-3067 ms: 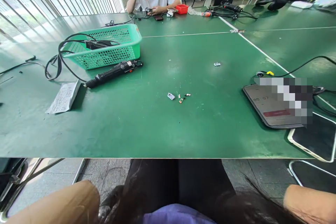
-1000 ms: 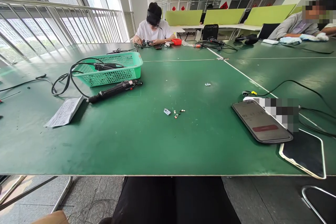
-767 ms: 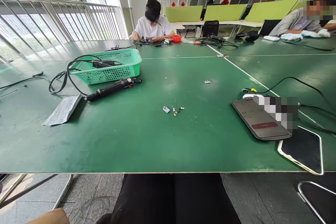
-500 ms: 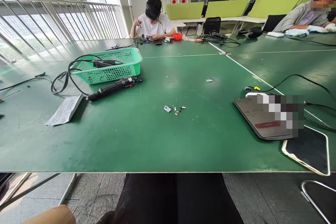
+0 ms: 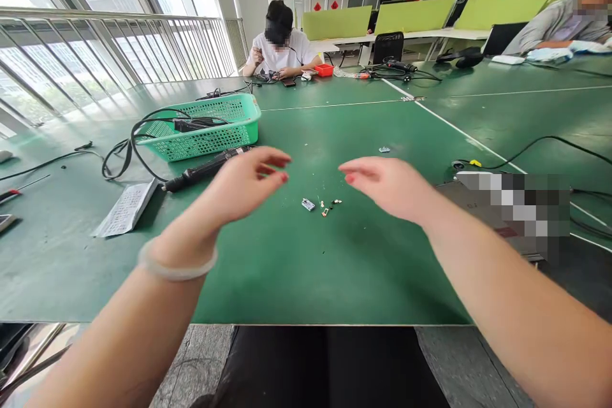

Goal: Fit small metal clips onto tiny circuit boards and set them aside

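My left hand (image 5: 252, 180) hovers over the green table (image 5: 287, 280), thumb and fingers apart and holding nothing. Opposite it, my right hand (image 5: 385, 183) is also in the air, its fingers stretched toward the left hand with nothing seen in them. Between and below the hands lies a small blue-and-white rectangular piece (image 5: 308, 204), possibly a circuit board. Several tiny loose parts (image 5: 326, 211) are scattered just right of it. Farther back, another small pale piece (image 5: 384, 149) rests on the table. Behind my left hand, a black electric screwdriver (image 5: 201, 171) is partly covered.
A green mesh basket (image 5: 210, 148) with black cables stands at the back left. A folded written paper (image 5: 125, 207) lies at left. A phone (image 5: 507, 239) is partly hidden behind my right forearm. A person (image 5: 282, 48) sits across the table.
Both my hands and forearms have come up over the table from below its edge. The view has shifted slightly. The small parts lie as before.
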The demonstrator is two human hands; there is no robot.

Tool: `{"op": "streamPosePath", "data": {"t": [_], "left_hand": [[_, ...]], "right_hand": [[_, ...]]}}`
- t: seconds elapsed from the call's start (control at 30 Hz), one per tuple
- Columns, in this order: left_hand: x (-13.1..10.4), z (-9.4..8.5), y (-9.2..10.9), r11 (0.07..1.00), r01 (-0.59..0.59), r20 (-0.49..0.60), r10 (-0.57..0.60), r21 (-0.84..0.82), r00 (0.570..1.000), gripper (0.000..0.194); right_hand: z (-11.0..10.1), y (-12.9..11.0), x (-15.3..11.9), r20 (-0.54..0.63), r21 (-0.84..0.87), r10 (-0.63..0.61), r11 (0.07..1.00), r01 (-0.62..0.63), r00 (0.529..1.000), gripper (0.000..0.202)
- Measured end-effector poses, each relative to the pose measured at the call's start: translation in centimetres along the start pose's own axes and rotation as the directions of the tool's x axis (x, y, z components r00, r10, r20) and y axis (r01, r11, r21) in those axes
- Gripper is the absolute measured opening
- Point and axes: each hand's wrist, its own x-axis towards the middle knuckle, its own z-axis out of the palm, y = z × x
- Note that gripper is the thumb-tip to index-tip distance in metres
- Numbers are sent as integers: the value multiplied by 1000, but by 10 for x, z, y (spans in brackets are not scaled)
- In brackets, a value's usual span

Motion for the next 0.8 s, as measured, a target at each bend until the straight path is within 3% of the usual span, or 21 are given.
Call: {"op": "streamPosePath", "data": {"t": [0.1, 0.17, 0.27, 0.4, 0.57, 0.7, 0.8], "left_hand": [[20, 41, -17, 943, -84, 257, -2, 322, 966, 46], [30, 63, -29, 914, -129, 321, -2, 386, 947, 49], [37, 83, -43, 915, -136, 345, -3, 380, 939, 38], [39, 92, -53, 940, -118, 306, 15, 319, 952, 19], [36, 95, -54, 959, -126, 296, 47, 255, 954, 15], [31, 96, -52, 987, -59, 258, 19, 150, 966, 16], [29, 98, -51, 1000, -3, 211, 3, 3, 978, 16]], "right_hand": [[20, 6, 17, 144, -180, 47, 983, -21, 988, 28], [32, 10, 27, 222, -224, 57, 975, -6, 973, 26], [41, 16, 36, 273, -219, 97, 975, -37, 957, 19], [46, 22, 34, 275, -154, 49, 988, -7, 960, 7], [50, 28, 29, 228, -64, 13, 998, 1, 974, 17], [53, 27, 24, 217, 250, 98, 956, -153, 971, 8], [59, 26, 22, 211, 460, 139, 859, -224, 967, 24]]}}
